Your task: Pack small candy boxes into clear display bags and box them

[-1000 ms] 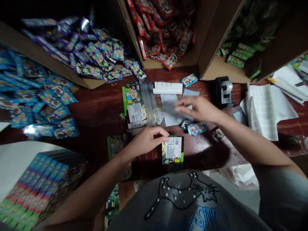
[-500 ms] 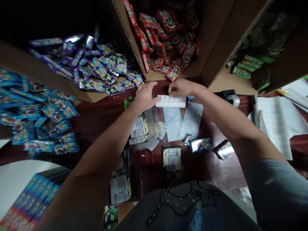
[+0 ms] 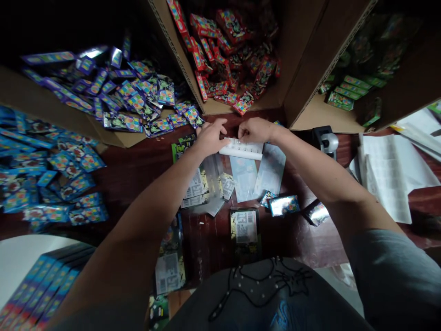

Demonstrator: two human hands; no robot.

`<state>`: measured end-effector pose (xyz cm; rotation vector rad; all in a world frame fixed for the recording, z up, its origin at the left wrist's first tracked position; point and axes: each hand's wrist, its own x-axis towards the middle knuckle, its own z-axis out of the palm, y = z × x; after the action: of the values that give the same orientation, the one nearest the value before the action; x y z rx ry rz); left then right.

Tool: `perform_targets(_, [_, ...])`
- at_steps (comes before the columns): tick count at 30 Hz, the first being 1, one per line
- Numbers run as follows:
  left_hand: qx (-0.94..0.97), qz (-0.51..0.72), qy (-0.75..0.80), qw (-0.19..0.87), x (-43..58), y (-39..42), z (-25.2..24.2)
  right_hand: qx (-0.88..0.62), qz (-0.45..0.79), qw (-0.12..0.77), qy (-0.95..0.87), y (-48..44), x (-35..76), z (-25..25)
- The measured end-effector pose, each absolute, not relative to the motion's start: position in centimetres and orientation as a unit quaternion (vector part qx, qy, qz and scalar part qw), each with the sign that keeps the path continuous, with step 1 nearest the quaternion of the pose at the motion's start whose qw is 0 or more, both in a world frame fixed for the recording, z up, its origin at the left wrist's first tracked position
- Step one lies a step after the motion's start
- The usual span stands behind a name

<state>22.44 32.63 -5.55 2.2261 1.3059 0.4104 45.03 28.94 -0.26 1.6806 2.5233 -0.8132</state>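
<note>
A rolled white sticker sheet [image 3: 243,150] with rows of small marks lies across two pale translucent sleeves [image 3: 244,177]. My left hand [image 3: 211,138] holds the sheet's left end under the thumb, its other fingers bent forward beyond it. Along the sheet's upper edge my right hand [image 3: 255,130] is closed in a pinch, fingertips touching the sheet; what is between them is too small to make out. Under my left wrist are clear-wrapped packs with barcode labels [image 3: 195,189]. Nearer my body lies a dark pack with a white label [image 3: 246,227].
Cardboard boxes hold purple packets [image 3: 138,96], red packets [image 3: 234,55] and green packets [image 3: 347,92]. Blue packets [image 3: 69,170] pile at left, above stacked boxes [image 3: 44,285]. Blue packets [image 3: 284,205], a tape dispenser [image 3: 325,141] and white sheets [image 3: 386,174] lie at right.
The sheet has tilted, its right end lower, and its printed face shows more. My right hand has shifted slightly left along it. The whole view has moved a little.
</note>
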Motion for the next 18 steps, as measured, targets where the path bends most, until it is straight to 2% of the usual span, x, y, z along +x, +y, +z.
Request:
perform_targets(4, [0.827, 0.123, 0.489, 0.249, 23.1, 32.5, -4.4, 0.506, -0.244, -0.005, 0.827, 27.1, 44.2, 1.7])
perform_targets(8, [0.818, 0.176, 0.497, 0.228, 22.8, 29.9, -1.4, 0.416, -0.301, -0.150, 0.845, 22.5, 44.9, 5.4])
perform_targets(11, [0.804, 0.257, 0.487, 0.226, 21.2, 24.1, 0.6, 0.418, -0.392, -0.231, 0.786, 17.6, 46.2, 7.8])
perform_targets(14, [0.829, 0.204, 0.436, 0.284, 19.1, 16.5, 0.8, 0.432, -0.501, -0.244, 0.709, 13.1, 46.8, 8.0])
perform_targets(18, [0.832, 0.116, 0.386, 0.380, 17.3, 9.5, -0.8, 0.397, -0.605, -0.230, 0.651, 9.2, 45.4, 5.6])
